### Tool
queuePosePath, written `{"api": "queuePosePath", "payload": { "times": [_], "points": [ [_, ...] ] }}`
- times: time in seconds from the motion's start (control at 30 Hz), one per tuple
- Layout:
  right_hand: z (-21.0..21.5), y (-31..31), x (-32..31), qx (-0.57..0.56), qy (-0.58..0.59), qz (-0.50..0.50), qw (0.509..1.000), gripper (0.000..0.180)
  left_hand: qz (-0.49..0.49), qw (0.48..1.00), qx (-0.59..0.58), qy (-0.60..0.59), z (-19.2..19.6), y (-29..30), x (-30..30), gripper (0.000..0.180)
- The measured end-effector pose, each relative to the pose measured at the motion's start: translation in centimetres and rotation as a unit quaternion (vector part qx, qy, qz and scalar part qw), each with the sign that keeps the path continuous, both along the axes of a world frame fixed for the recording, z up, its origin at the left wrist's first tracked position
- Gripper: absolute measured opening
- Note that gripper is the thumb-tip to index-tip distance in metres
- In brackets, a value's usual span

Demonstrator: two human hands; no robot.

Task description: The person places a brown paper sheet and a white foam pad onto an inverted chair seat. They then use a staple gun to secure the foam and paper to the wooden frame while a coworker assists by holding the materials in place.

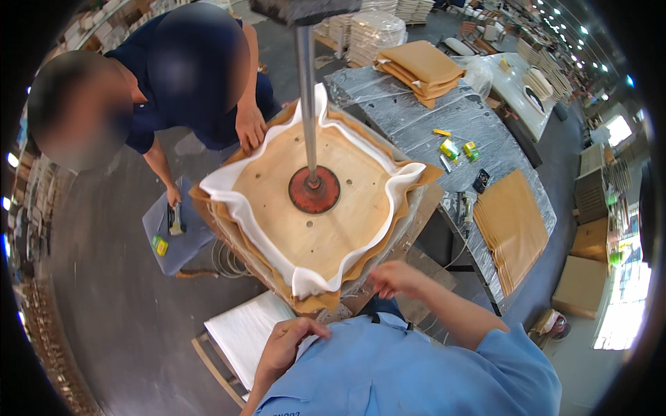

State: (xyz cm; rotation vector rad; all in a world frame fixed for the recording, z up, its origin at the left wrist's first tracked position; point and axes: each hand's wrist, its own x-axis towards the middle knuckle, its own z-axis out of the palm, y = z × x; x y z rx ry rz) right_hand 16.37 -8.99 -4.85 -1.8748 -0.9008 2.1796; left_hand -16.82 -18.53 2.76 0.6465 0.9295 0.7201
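In front of me a square wooden seat panel (267, 184) lies under a press. White padding (253, 236) and tan covering material (326, 301) stand up in folds around its edges. A round red press foot (303, 196) on a metal rod (306, 104) bears on its middle. My right hand (397, 279) is just off the near right edge, its fingers curled closed; what they hold, if anything, is hidden. My left hand (288, 341) is near my blue shirt, below the near corner, with fingers loosely extended and nothing seen in them.
Across the panel a co-worker's hand (250, 128) touches its far left edge; their other hand (173, 195) holds a staple gun (176, 220) over a small grey stand (198, 236). A plastic-covered table (409, 118) at right bears tan sheets (510, 225), small boxes and tools. A white panel (253, 329) lies below left.
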Motion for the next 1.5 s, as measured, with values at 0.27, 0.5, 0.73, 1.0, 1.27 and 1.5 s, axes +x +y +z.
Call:
{"api": "queuePosePath", "payload": {
  "times": [0.27, 0.5, 0.73, 1.0, 1.27, 1.5],
  "points": [
    [-1.7, 6.8, 0.6, -0.089, 0.02, -0.16, 0.983, 0.024, -0.25, 0.967, 0.055, 0.022, -4.4, 3.9, 7.8, 0.062],
    [-1.9, 9.1, 1.3, -0.162, 0.018, -0.13, 0.978, 0.037, -0.081, 0.968, -0.226, -0.08, -8.4, 5.1, 11.3, 0.072],
    [-3.1, 11.5, 2.4, -0.261, 0.039, -0.037, 0.964, 0.074, 0.074, 0.936, -0.306, -0.158, -10.8, 5.6, 14.3, 0.074],
    [-4.1, 14.1, 2.0, -0.316, 0.033, 0.155, 0.936, 0.087, 0.293, 0.868, -0.392, -0.081, -9.7, 7.5, 16.8, 0.059],
    [-4.3, 15.1, 1.4, -0.274, 0.01, 0.256, 0.927, 0.072, 0.27, 0.862, -0.429, 0.005, -10.0, 9.8, 16.2, 0.058],
    [-4.7, 14.6, 1.2, -0.237, 0.004, 0.237, 0.942, 0.062, 0.194, 0.908, -0.368, 0.04, -11.3, 9.5, 15.4, 0.055]
  ]
}}
